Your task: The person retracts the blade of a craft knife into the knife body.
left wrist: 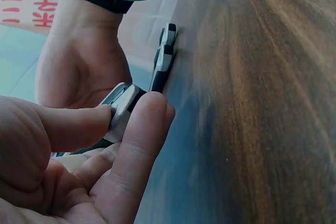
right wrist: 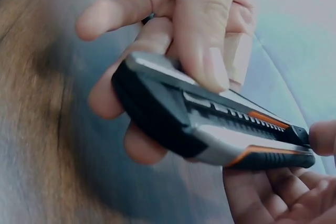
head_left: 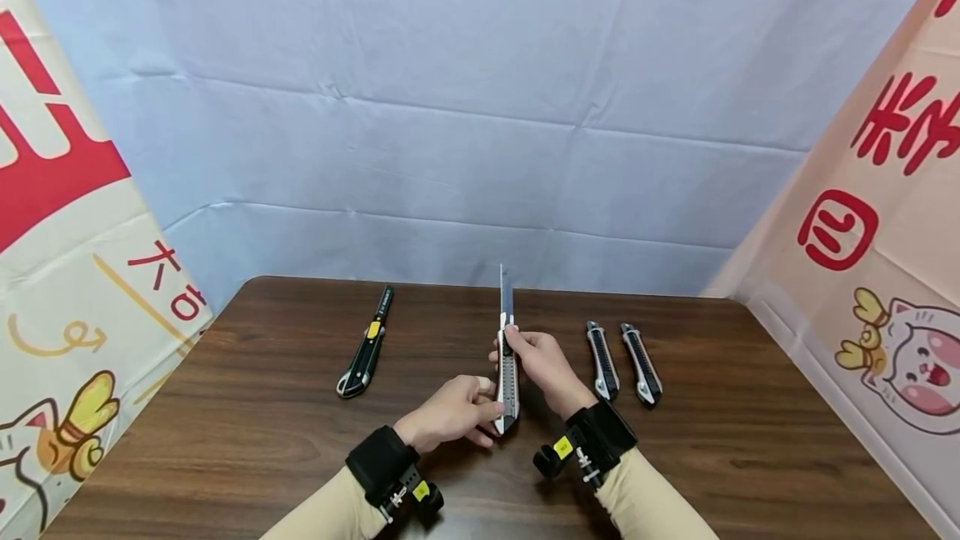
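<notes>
A white, grey and black utility knife with orange trim is held between both hands above the table, its long blade extended and pointing away from me. My left hand pinches the butt end; the left wrist view has thumb and fingers on either side of that end. Higher up, my right hand grips the body near the blade. In the right wrist view, its thumb touches the black slider, while the left thumb lies on the handle.
Two similar utility knives lie to the right on the brown wooden table. A dark green and black utility knife with a yellow slider lies left. Pale cloth hangs behind; printed cloths flank both sides.
</notes>
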`<state>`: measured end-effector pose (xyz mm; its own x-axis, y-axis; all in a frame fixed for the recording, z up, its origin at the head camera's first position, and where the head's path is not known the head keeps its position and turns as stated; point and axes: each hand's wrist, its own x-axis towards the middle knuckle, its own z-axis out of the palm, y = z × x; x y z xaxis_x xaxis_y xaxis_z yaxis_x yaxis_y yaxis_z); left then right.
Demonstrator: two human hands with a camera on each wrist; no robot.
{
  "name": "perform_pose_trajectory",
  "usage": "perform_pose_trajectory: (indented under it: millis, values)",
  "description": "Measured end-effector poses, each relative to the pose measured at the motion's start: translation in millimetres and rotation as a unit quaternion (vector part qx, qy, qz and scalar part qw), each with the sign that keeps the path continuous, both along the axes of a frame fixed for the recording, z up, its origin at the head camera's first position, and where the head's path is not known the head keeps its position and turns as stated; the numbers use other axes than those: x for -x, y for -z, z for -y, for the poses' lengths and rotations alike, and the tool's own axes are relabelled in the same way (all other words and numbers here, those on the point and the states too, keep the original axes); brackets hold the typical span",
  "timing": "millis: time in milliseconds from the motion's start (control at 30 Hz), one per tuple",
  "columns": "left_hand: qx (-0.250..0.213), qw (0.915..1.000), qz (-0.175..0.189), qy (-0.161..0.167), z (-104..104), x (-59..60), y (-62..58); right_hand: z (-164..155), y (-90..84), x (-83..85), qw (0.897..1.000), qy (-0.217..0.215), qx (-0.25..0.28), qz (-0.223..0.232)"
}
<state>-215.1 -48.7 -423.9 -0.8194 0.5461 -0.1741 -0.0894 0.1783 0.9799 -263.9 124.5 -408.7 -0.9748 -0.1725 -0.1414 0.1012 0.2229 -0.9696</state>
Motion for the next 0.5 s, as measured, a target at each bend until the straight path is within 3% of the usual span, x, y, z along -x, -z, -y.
perform_pose_trajectory:
  millis: [233,500]
  values:
    - [0.000,1.0000,0.006,0.004,-0.5,-0.8,2.4,1.9,2.2,0.4,0.999,0.010,0.037,0.021]
    - [-0.002,0.9999,0.011,-0.010,0.8,3.1,0.8,8.5,-1.0,1.6,0.998,0.027,0.047,-0.009]
